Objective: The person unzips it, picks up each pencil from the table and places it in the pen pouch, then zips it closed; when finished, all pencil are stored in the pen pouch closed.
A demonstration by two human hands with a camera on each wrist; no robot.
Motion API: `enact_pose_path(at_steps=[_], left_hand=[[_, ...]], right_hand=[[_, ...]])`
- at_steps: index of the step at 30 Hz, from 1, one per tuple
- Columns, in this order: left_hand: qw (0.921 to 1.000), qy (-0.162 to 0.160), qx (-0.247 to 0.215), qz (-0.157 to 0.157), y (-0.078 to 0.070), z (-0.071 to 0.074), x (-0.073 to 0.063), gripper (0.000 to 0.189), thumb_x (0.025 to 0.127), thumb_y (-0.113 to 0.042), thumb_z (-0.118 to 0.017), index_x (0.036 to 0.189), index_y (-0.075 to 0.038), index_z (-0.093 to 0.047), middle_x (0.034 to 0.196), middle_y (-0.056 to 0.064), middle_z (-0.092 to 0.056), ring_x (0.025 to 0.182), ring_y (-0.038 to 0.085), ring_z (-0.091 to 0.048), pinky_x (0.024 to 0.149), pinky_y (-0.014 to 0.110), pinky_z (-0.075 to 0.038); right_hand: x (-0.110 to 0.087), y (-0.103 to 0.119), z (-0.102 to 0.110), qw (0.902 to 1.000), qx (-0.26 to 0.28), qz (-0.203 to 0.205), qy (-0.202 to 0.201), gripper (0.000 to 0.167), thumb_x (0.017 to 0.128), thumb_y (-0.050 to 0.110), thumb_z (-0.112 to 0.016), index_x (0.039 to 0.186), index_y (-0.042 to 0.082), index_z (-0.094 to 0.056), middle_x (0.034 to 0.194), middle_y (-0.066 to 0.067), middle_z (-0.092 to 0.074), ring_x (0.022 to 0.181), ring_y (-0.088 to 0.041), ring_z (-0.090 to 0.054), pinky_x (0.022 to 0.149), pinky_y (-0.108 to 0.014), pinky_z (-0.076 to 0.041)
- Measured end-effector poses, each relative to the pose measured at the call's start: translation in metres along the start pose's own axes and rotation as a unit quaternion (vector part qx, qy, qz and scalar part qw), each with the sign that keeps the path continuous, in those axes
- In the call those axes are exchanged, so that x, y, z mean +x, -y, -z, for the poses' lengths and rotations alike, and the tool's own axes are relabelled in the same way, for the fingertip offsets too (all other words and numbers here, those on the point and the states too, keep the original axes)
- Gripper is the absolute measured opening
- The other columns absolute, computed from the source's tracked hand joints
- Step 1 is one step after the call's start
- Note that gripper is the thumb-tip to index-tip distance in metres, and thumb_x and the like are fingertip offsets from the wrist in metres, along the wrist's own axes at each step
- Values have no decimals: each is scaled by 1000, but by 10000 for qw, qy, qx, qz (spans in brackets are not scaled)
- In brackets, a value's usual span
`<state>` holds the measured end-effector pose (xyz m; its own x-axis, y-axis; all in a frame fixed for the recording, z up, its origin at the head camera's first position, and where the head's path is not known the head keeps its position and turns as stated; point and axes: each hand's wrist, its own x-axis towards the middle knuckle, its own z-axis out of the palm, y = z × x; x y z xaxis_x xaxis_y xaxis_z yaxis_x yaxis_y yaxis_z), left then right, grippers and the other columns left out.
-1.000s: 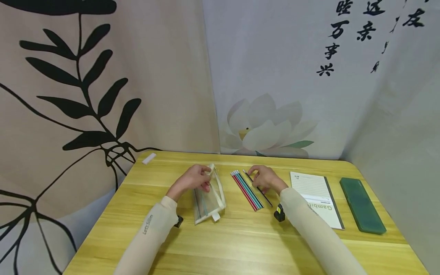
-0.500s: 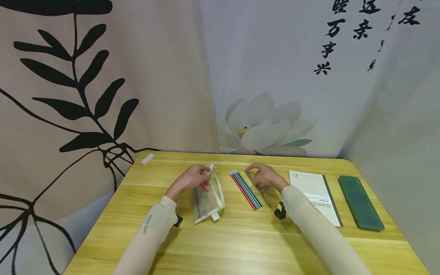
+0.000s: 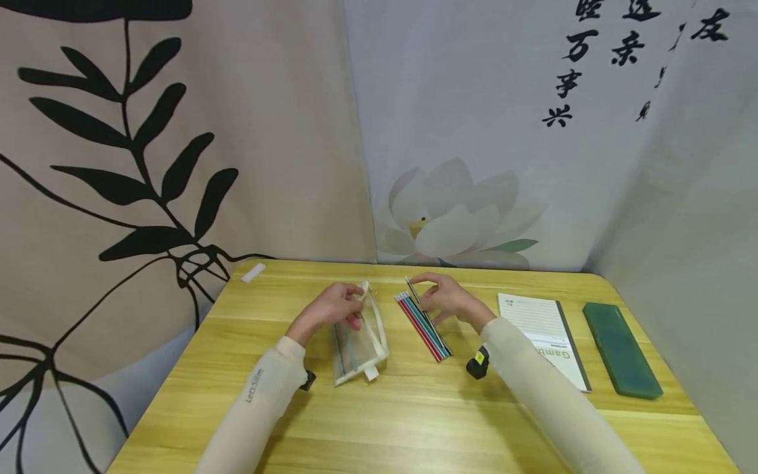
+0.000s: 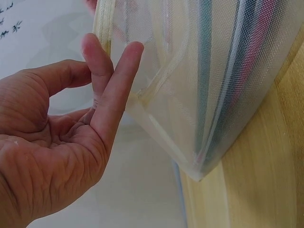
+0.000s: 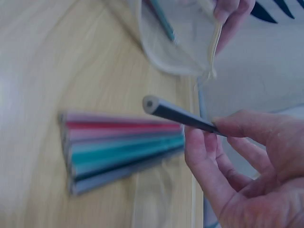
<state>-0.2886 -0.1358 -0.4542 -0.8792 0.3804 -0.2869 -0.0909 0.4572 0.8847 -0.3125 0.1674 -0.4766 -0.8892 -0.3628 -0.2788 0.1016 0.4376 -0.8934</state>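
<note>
My left hand (image 3: 331, 308) pinches the zippered rim of a see-through mesh pencil pouch (image 3: 379, 342), holding its mouth up. A teal pencil (image 5: 164, 21) shows inside the pouch in the right wrist view. Coloured lengths show through the mesh in the left wrist view; whether all lie inside, I cannot tell. My right hand (image 3: 447, 299) pinches a dark pencil (image 5: 183, 115) between thumb and fingers, raised off the table. Below it lies a row of several red, teal and dark pencils (image 3: 422, 328), side by side, right of the pouch.
A lined notepad (image 3: 547, 342) lies to the right on the wooden table (image 3: 414, 421), with a dark green case (image 3: 622, 349) beyond it. A small white strip (image 3: 253, 272) sits at the back left corner. Fabric-covered walls (image 3: 284, 131) stand behind the table.
My right hand has lifted the dark pencil from its place right of the row and carried it left, over the other pencils. The left hand and pouch have stayed put.
</note>
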Motion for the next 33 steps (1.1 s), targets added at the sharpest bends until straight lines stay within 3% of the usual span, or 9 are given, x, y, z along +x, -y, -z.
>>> enact_pose_path(at_steps=[4, 11, 16, 19, 33], left_hand=[[10000, -38, 20, 20, 0, 0, 2, 55, 105, -8, -56, 156, 6, -43, 98, 16, -73, 67, 16, -72, 78, 40, -69], [9999, -90, -30, -66, -1, -1, 2, 53, 105, -7, -56, 155, 8, -45, 97, 17, -74, 66, 17, -73, 78, 44, -69], [9999, -53, -61, -82, 3, -3, 1, 53, 106, -7, -56, 155, 8, -44, 99, 19, -73, 66, 16, -73, 81, 47, -68], [9999, -100, -39, -71, 4, -2, -1, 52, 106, -7, -56, 155, 7, -45, 103, 21, -73, 66, 16, -73, 81, 46, -68], [9999, -47, -145, -80, 1, -2, -2, 54, 104, -7, -56, 154, 9, -45, 95, 16, -72, 67, 16, -73, 83, 45, -68]], right_hand=[[4, 7, -10, 9994, 197, 1, 281, 61, 96, 6, -68, 153, 24, -56, 114, -16, -70, 103, -27, -71, 73, -50, -68], [7, 14, -23, 9961, 233, 39, 848, 59, 98, 7, -66, 154, 21, -54, 127, -29, -66, 90, -21, -69, 65, -37, -65], [7, 14, -33, 9917, 305, -47, 1252, 58, 97, 6, -66, 153, 18, -56, 94, -11, -67, 78, -19, -59, 56, -30, -59], [10, 17, -41, 9893, 459, -21, 1381, 60, 97, 4, -65, 155, 16, -54, 85, -3, -59, 74, -20, -52, 56, -30, -57], [21, 32, -71, 9926, 851, -156, 855, 65, 92, 0, -65, 154, 16, -55, 91, -5, -64, 90, -20, -64, 64, -32, -65]])
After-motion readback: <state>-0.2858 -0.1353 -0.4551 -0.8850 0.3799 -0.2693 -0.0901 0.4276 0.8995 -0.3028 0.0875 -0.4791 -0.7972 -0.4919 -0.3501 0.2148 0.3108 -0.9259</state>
